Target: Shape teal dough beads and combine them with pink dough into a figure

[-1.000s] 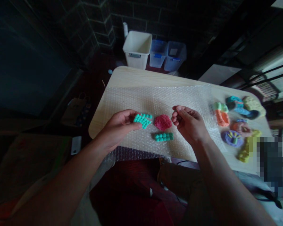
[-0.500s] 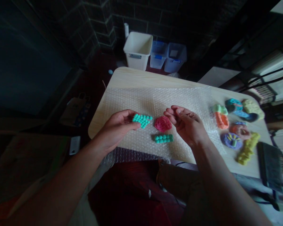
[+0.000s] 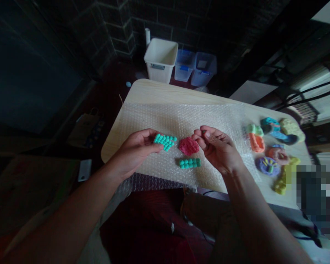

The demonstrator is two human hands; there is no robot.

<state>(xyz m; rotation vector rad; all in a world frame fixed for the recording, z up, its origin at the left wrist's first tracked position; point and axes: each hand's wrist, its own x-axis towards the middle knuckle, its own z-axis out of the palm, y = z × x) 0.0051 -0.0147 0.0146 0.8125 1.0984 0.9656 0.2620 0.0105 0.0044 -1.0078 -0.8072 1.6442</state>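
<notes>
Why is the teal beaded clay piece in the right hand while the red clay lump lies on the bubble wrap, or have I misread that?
Misread: the head view shows the teal beaded clay piece in the left hand, not the right hand. The red clay lump does lie on the bubble wrap.

One head-worn view, looking forward and down from the person's own head, close above the left hand (image 3: 133,152) and right hand (image 3: 217,150), light wooden table (image 3: 181,91) mid-frame, brick wall (image 3: 112,36) farther off at top.
</notes>
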